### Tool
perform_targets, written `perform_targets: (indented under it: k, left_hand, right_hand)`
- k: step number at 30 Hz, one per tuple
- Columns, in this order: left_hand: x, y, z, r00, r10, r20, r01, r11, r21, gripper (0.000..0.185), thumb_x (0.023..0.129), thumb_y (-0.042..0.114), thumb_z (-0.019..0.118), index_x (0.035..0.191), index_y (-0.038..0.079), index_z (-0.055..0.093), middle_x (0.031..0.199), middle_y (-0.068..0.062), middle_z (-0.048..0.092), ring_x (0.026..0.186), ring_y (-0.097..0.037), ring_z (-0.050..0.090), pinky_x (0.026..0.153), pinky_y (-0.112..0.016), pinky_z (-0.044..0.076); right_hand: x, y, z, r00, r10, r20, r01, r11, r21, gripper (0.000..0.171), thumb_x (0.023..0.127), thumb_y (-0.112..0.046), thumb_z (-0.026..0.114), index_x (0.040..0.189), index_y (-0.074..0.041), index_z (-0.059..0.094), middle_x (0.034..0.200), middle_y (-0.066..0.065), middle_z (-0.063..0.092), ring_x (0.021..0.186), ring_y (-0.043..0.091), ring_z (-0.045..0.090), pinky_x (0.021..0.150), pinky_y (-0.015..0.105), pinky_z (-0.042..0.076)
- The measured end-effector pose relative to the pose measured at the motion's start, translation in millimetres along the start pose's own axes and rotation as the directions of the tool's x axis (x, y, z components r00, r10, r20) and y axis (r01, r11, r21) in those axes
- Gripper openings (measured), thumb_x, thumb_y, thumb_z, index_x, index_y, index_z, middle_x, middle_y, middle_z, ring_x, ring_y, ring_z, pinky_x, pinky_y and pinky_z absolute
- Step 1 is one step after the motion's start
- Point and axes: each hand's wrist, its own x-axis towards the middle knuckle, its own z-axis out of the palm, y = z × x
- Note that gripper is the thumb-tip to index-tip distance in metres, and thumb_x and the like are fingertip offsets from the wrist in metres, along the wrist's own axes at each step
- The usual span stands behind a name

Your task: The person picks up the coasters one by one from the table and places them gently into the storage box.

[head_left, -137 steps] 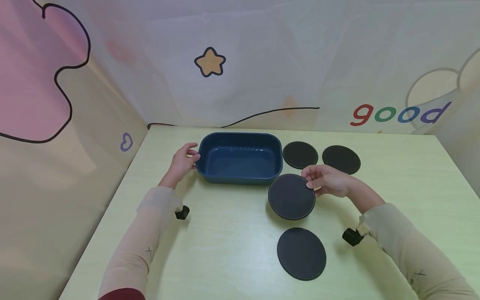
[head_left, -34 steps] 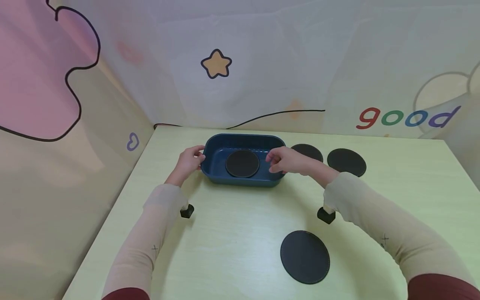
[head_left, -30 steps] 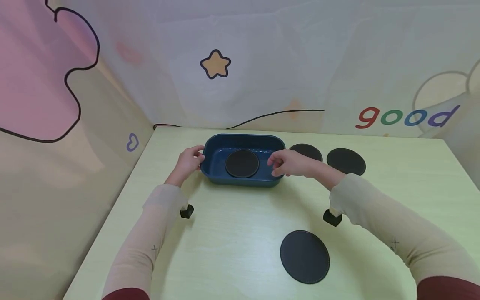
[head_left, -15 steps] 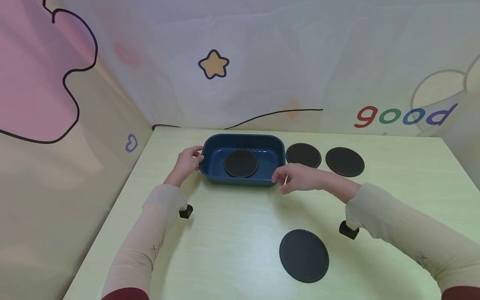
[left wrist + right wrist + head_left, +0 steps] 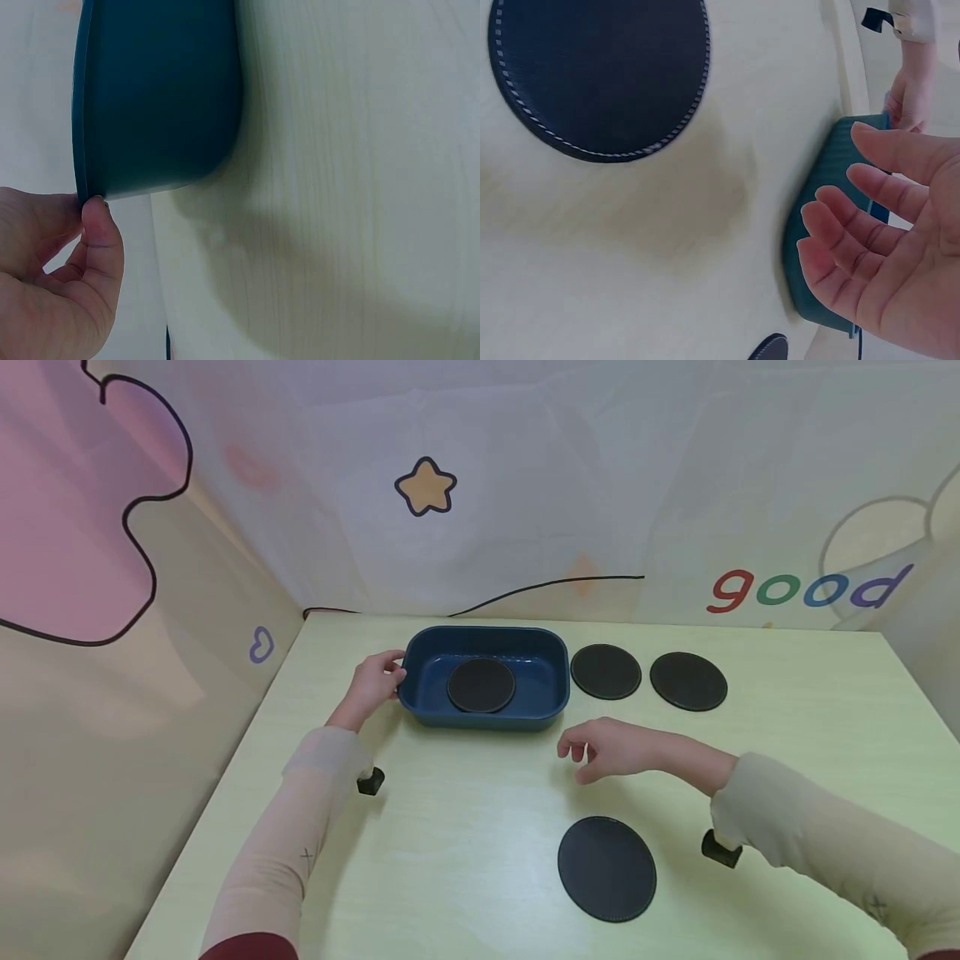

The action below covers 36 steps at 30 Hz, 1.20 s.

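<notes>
Head view, centre frame: L hand [image 5: 371, 681] grips the left end of the blue tray [image 5: 551, 693], thumb on the rim; fingers partly hidden behind the tray wall. In the L wrist view the thumb [image 5: 101, 232] touches the rim edge at lower left of frame, and only one end of the tray [image 5: 157, 97] shows; rest cut off at the top.

R hand [image 5: 607, 747] hangs over the table [image 5: 465, 827] just below-right of the tray, fingers loosely curled, holding nothing, touching nothing as far as visible. R wrist view: palm [image 5: 900, 277] at right of frame, fingers relaxed and spread; tray [image 5: 817, 255] seen edge-on behind them, mostly hidden.

One black coaster [image 5: 481, 685] lies flat inside the tray, mid-floor. Two more coasters [image 5: 606, 671] [image 5: 688, 681] sit right of the tray, apart from each other. Fourth coaster [image 5: 607, 867] lower centre-right of frame, near the R hand but not touched; in R wrist view [image 5: 600, 67] it's cut off at the top, white stitching visible on the edge.

Wrist cams show as small black blocks under both sleeves; detail too small to tell.
</notes>
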Motion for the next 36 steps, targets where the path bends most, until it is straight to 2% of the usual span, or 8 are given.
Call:
perform_targets:
  k: [8,21,27,36]
  left_hand:
    - [1.1,0.8,0.1,1.0,-0.007,0.003,0.007,1.0,0.003,0.04,0.091,0.009,0.045,0.131,0.009,0.041,0.102,-0.013,0.05,0.064,-0.013,0.049,0.055,-0.016,0.047]
    - [-0.1,1.0,0.3,1.0,-0.014,0.0,0.014,1.0,0.014,0.04,0.092,0.009,0.045,0.131,0.008,0.041,0.104,-0.015,0.051,0.066,-0.013,0.051,0.067,-0.029,0.052]
    - [-0.7,0.3,0.1,1.0,-0.012,0.0,0.012,1.0,0.01,0.04,0.092,0.009,0.044,0.132,0.008,0.04,0.106,-0.015,0.051,0.066,-0.013,0.051,0.072,-0.034,0.052]
    - [-0.4,0.6,-0.1,1.0,-0.006,-0.008,0.006,1.0,0.02,0.04,0.092,0.009,0.044,0.131,0.008,0.042,0.104,-0.015,0.051,0.062,-0.011,0.05,0.067,-0.029,0.052]
  right_hand:
    - [-7,6,15,0.999,0.02,0.028,-0.02,1.0,-0.002,0.03,0.076,-0.011,0.067,0.103,-0.005,0.056,0.093,0.01,0.057,0.072,0.013,0.051,0.062,0.022,0.044]
    - [-14,21,38,0.996,0.078,0.034,-0.08,0.993,0.086,0.032,0.073,-0.012,0.07,0.101,-0.008,0.057,0.088,0.004,0.054,0.072,0.013,0.047,0.061,0.022,0.041]
    - [-15,30,48,0.996,0.086,0.013,-0.087,0.994,0.07,0.031,0.072,-0.013,0.071,0.1,-0.011,0.058,0.084,0.001,0.051,0.077,0.014,0.044,0.066,0.023,0.039]
    - [-14,38,59,0.995,0.087,-0.038,-0.086,0.996,0.033,0.029,0.071,-0.012,0.071,0.097,-0.011,0.059,0.08,0.0,0.045,0.075,0.014,0.04,0.062,0.023,0.035]
